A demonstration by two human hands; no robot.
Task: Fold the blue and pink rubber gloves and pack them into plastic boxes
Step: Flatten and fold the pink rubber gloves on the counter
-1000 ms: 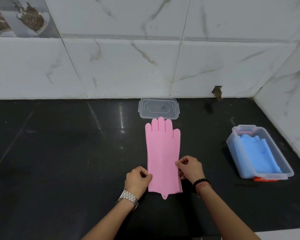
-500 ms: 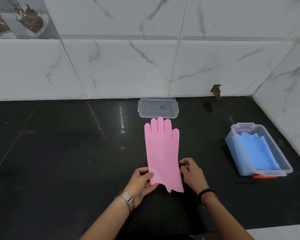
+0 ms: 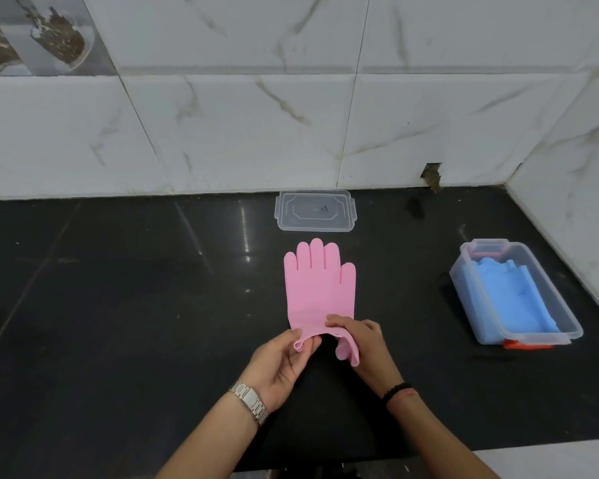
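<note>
Setting is looking like a home kitchen: a polished black stone tabletop (image 3: 118, 305) is meeting white marble-pattern wall tiles (image 3: 242, 133), with a food-print decorative tile (image 3: 38, 32) showing upper left.

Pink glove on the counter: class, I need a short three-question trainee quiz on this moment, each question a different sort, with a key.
1. True or false: the pink glove already lies folded inside a box.
2. Which part of the pink glove do both hands hold? A) the fingertips B) the cuff end C) the thumb
3. Fill in: the blue gloves lie in the clear box on the person's ____ side.

Key
1. False: its fingers lie flat on the black counter, near the clear lid.
2. B: the left hand and right hand lift the cuff end.
3. right
</note>
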